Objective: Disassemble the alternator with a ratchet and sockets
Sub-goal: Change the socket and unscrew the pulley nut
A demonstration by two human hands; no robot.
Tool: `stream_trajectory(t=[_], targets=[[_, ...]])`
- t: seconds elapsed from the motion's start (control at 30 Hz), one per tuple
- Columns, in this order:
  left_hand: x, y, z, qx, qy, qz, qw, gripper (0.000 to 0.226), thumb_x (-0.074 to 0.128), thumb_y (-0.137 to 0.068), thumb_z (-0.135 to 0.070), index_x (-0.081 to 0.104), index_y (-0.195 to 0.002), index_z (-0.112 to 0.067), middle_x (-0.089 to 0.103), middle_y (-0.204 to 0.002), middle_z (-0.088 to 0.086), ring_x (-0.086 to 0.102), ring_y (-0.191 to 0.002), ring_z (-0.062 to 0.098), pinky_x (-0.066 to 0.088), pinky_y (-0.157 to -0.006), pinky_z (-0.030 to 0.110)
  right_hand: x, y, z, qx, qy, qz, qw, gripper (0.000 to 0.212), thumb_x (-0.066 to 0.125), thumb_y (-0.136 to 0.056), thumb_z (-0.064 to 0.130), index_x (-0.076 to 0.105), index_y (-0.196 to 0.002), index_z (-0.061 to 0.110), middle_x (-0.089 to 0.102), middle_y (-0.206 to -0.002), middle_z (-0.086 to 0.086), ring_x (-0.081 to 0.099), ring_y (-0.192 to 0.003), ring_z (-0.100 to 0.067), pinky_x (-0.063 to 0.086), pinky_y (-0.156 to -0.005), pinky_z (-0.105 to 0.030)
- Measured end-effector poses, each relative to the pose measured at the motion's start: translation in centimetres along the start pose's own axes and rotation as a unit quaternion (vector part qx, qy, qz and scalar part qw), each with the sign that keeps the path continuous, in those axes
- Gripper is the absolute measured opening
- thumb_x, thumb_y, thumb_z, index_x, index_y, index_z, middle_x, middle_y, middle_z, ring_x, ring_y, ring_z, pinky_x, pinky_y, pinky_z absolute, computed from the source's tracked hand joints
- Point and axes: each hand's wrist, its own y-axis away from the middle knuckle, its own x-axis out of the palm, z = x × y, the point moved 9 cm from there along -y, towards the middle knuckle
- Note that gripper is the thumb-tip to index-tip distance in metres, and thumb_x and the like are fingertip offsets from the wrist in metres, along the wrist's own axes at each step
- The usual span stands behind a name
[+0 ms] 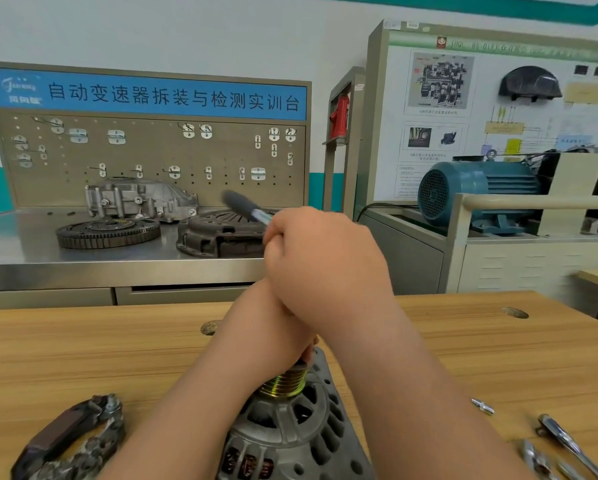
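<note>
Grey metal alternator (290, 431) at 6 o'clock, gold grooved pulley (283, 384) still on. Right hand (325, 258) grips grey-handled ratchet (242, 206); left hand (276, 337) clasps its head. Dark detached part (65, 441) at 8 o'clock.

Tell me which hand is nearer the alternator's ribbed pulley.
Left. The left hand reaches down onto the top of the pulley, fingers touching it. The right hand is higher, above the left wrist, gripping a grey-handled tool.

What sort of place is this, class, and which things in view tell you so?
Probably a vehicle-repair training workshop: pegboard bench with flywheel and clutch cover, plus a teaching display board.
</note>
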Motion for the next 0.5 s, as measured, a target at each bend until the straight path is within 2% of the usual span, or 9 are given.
stream_trajectory(t=[0.07, 0.13, 0.17, 0.23, 0.3, 0.4, 0.5], targets=[[-0.2, 0.1, -0.2, 0.019, -0.021, -0.016, 0.999, 0.040, 0.055, -0.080, -0.002, 0.036, -0.057, -0.028, 0.049, -0.050, -0.013, 0.050, -0.039, -0.011, 0.034, -0.039, 0.004, -0.4, -0.1, -0.1, 0.035, 0.035, 0.006, 0.999, 0.012, 0.045, -0.094, 0.014, 0.048, -0.082, 0.015, 0.036, -0.064, 0.001, 0.036, -0.055, -0.020, 0.022, -0.047, -0.026], [-0.2, 0.1, -0.3, 0.028, -0.030, -0.017, 0.999, 0.039, 0.055, -0.080, -0.002, 0.037, -0.057, -0.029, 0.050, -0.053, -0.013, 0.049, -0.039, -0.011, 0.034, -0.039, 0.004, -0.4, -0.2, -0.6, 0.061, 0.052, 0.020, 0.997, 0.028, 0.046, -0.092, 0.011, 0.033, -0.068, 0.016, 0.032, -0.062, 0.001, 0.027, -0.052, -0.015, 0.018, -0.046, -0.026], [-0.2, 0.1, -0.3, 0.027, -0.025, -0.013, 0.999, 0.038, 0.055, -0.080, -0.002, 0.039, -0.056, -0.028, 0.050, -0.049, -0.012, 0.050, -0.039, -0.010, 0.034, -0.038, 0.005, -0.3, -0.3, -0.6, 0.051, 0.047, 0.019, 0.997, 0.027, 0.046, -0.093, 0.012, 0.036, -0.068, 0.017, 0.034, -0.062, 0.001, 0.031, -0.052, -0.017, 0.020, -0.046, -0.026], [-0.2, 0.1, -0.5, 0.025, -0.014, -0.004, 1.000, 0.035, 0.055, -0.078, -0.004, 0.043, -0.053, -0.026, 0.051, -0.038, -0.011, 0.050, -0.038, -0.007, 0.034, -0.037, 0.006, -0.1, -0.3, -0.1, -0.005, 0.027, 0.005, 1.000, 0.016, 0.046, -0.095, 0.018, 0.057, -0.084, 0.018, 0.048, -0.068, 0.002, 0.047, -0.063, -0.021, 0.032, -0.050, -0.027], [-0.2, 0.3, -1.0, 0.035, -0.012, 0.007, 0.999, 0.026, 0.052, -0.075, -0.013, 0.048, -0.051, -0.022, 0.055, -0.038, -0.010, 0.054, -0.040, -0.002, 0.039, -0.039, 0.010, 0.1, 0.1, 0.1, -0.049, -0.047, -0.003, 0.998, 0.016, 0.051, -0.096, 0.027, 0.068, -0.093, 0.027, 0.063, -0.081, 0.010, 0.057, -0.079, -0.014, 0.046, -0.064, -0.030], [-0.2, 0.4, -1.0, 0.027, 0.029, 0.024, 0.999, 0.021, 0.054, -0.076, -0.023, 0.055, -0.055, -0.020, 0.062, -0.046, -0.003, 0.062, -0.050, 0.006, 0.049, -0.055, 0.026, -0.1, 0.2, -0.6, -0.082, -0.248, 0.012, 0.965, 0.013, 0.067, -0.090, 0.027, 0.070, -0.077, 0.031, 0.064, -0.074, 0.020, 0.060, -0.079, 0.000, 0.051, -0.073, -0.027], [0.2, 0.4, -0.8, 0.035, 0.030, 0.044, 0.998, 0.019, 0.059, -0.088, -0.022, 0.059, -0.069, -0.022, 0.064, -0.049, -0.002, 0.064, -0.054, 0.008, 0.053, -0.069, 0.033, 0.1, 0.3, -0.9, -0.114, -0.358, 0.058, 0.925, 0.012, 0.071, -0.087, 0.016, 0.072, -0.077, 0.022, 0.066, -0.073, 0.018, 0.063, -0.079, 0.002, 0.051, -0.079, -0.022]])
